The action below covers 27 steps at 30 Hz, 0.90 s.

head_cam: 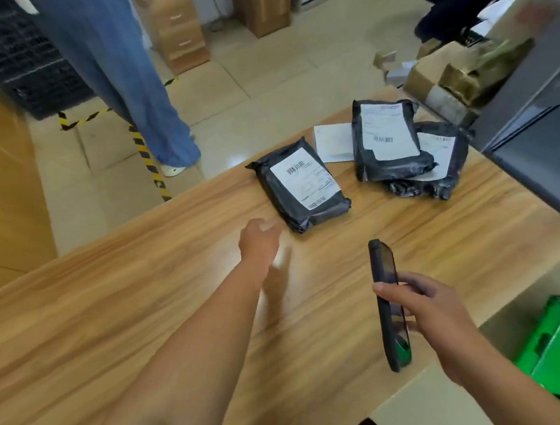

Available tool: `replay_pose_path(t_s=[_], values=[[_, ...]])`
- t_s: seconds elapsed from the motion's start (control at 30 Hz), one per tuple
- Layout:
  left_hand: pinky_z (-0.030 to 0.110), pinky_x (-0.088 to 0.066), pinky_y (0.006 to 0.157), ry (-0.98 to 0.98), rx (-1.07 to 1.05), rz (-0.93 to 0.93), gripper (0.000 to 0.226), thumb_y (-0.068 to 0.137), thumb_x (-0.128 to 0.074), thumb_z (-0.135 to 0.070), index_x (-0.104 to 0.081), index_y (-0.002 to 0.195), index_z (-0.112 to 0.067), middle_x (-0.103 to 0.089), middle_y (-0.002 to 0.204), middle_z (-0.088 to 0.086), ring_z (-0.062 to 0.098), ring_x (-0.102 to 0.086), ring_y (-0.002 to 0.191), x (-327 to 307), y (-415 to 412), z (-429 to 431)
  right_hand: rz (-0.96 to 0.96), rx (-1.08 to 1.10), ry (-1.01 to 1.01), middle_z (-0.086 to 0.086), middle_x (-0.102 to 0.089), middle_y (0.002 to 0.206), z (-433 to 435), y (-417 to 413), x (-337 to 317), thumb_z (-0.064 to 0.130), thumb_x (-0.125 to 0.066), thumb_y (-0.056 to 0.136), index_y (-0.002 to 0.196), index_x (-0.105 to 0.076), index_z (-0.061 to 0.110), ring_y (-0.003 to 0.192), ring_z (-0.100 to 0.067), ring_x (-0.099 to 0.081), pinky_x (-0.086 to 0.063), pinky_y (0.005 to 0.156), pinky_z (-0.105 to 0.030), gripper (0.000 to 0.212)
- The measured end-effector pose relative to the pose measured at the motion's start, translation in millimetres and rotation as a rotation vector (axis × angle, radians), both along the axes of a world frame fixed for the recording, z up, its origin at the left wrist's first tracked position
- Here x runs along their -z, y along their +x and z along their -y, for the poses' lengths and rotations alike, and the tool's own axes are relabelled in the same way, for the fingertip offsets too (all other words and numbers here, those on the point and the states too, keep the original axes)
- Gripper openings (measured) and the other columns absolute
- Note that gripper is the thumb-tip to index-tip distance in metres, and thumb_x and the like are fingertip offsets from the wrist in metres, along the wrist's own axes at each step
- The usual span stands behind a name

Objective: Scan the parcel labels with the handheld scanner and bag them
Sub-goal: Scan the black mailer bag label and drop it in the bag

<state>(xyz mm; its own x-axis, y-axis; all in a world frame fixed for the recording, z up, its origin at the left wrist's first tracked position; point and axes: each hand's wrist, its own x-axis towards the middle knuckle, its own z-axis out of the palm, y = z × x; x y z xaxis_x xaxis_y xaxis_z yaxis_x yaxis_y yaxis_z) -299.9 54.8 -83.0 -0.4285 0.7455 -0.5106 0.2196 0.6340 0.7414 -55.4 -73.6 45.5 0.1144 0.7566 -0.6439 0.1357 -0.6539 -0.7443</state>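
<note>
From the head view, the left hand (260, 239) reaches out with fingers stretched and empty, just short of the near corner of a black parcel (301, 188) lying label-up by the desk's (144, 290) far edge. The right hand (429, 313) grips the dark handheld scanner (386, 299) above the desk's near right edge. Two more parcels, the upper parcel (389, 140) overlapping the lower parcel (439, 161), lie toward the far right corner.

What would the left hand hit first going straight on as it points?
Most likely the near corner of the nearest black parcel, lying label-up on the wooden table. The left hand points at it; its fingertips are blurred, so the gap is unclear.
</note>
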Motion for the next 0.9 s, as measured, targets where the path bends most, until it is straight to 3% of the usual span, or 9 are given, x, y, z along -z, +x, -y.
replay_pose_path(t_s=[0.1,0.2,0.33,0.47,0.63,0.8,0.9], values=[[0.028,-0.039,0.063,-0.025,-0.067,0.025,0.044,0.082,-0.074,-0.047,-0.067,0.103,-0.009,-0.067,0.095,0.002,0.021,-0.059,0.083,11,21,-29,0.012,0.032,-0.004,-0.014,-0.068,0.111,-6,17,6,0.061,-0.082,0.04,0.112,-0.071,0.024,0.102,-0.031,-0.067,-0.05,0.1,-0.06,0.082],[0.029,-0.038,0.054,-0.034,-0.104,0.018,0.034,0.082,-0.077,-0.036,-0.058,0.073,-0.01,-0.055,0.066,0.002,0.023,-0.051,0.068,22,34,-42,0.019,0.057,-0.003,-0.014,-0.068,0.108,-7,31,9,0.06,-0.082,0.039,0.111,-0.07,0.025,0.1,-0.03,-0.068,-0.05,0.1,-0.06,0.082],[0.028,-0.036,0.054,0.005,-0.172,0.042,0.027,0.085,-0.074,-0.017,-0.051,0.07,-0.012,-0.052,0.069,0.003,0.023,-0.044,0.069,28,36,-45,0.02,0.069,-0.003,-0.015,-0.069,0.105,-8,42,10,0.061,-0.082,0.039,0.11,-0.071,0.024,0.098,-0.03,-0.069,-0.052,0.098,-0.06,0.08],[0.03,-0.037,0.055,0.036,-0.232,0.192,0.016,0.08,-0.068,-0.013,-0.052,0.077,-0.017,-0.052,0.074,0.008,0.02,-0.043,0.066,17,22,-21,0.013,0.039,0.021,-0.014,-0.071,0.103,-9,42,12,0.061,-0.081,0.043,0.107,-0.072,0.027,0.098,-0.029,-0.069,-0.053,0.097,-0.06,0.073],[0.04,-0.04,0.065,0.065,-0.204,0.38,0.019,0.074,-0.066,-0.009,-0.051,0.066,-0.017,-0.058,0.08,0.017,0.027,-0.051,0.073,0,-14,61,-0.014,-0.06,0.032,-0.015,-0.074,0.101,-22,28,20,0.049,-0.088,0.062,0.094,-0.079,0.028,0.096,-0.03,-0.07,-0.054,0.096,-0.059,0.04],[0.034,-0.033,0.06,-0.094,-0.062,0.451,0.035,0.079,-0.061,-0.001,-0.049,0.056,-0.024,-0.048,0.079,0.013,0.026,-0.047,0.075,-5,-65,166,-0.013,-0.229,0.04,-0.006,-0.077,0.106,-36,-4,29,0.058,-0.086,0.048,0.12,-0.071,0.022,0.098,-0.027,-0.073,-0.056,0.095,-0.056,0.082],[0.033,-0.034,0.061,-0.2,0.023,0.388,0.024,0.074,-0.066,-0.003,-0.053,0.063,-0.021,-0.05,0.073,0.01,0.023,-0.048,0.072,-19,-101,214,-0.037,-0.325,0.065,-0.011,-0.077,0.106,-41,-26,32,0.053,-0.087,0.055,0.118,-0.071,0.021,0.097,-0.03,-0.073,-0.057,0.092,-0.058,0.073]])
